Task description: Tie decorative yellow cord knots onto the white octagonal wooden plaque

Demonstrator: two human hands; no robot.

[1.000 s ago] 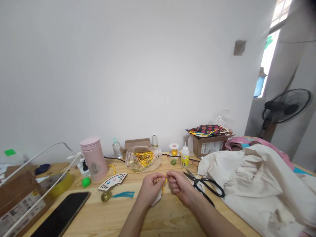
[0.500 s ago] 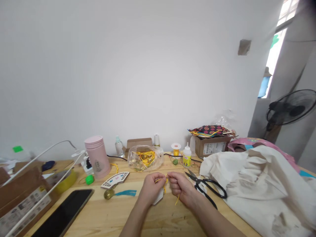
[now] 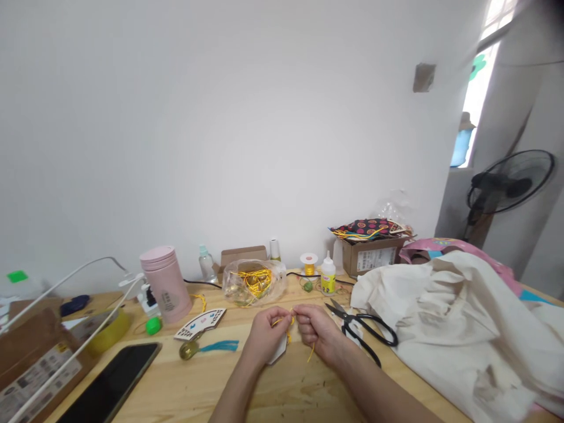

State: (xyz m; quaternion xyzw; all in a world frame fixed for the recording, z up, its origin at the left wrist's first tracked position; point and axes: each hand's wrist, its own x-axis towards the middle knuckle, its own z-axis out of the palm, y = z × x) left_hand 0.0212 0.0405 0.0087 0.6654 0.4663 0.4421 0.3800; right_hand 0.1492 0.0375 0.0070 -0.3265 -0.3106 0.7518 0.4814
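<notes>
My left hand [image 3: 267, 335] is closed in a pinch on a yellow cord [image 3: 289, 336], with a white flat piece [image 3: 278, 351] partly hidden beneath its fingers. Close beside it, my right hand [image 3: 318, 330] pinches the same cord, and a loose yellow end hangs below its fingers. The fingertips of both hands nearly meet. Black-handled scissors [image 3: 362, 329] lie partly open just right of my right hand. To the left of my hands rests a fan-shaped piece [image 3: 200, 324] with a brass-coloured disc [image 3: 189, 350] and a blue tassel [image 3: 219, 345].
Behind my hands are a plastic bag of yellow cords [image 3: 254, 283], a spool [image 3: 309, 265] and a glue bottle [image 3: 328, 275]. A pink cup [image 3: 165, 285], a phone [image 3: 110, 382] and yellow tape [image 3: 106, 332] stand or lie left. White cloth [image 3: 445, 317] covers the right side.
The view has shifted slightly to the right, so the scene sits further left. Both hands keep their pinch on the cord with little visible movement.
</notes>
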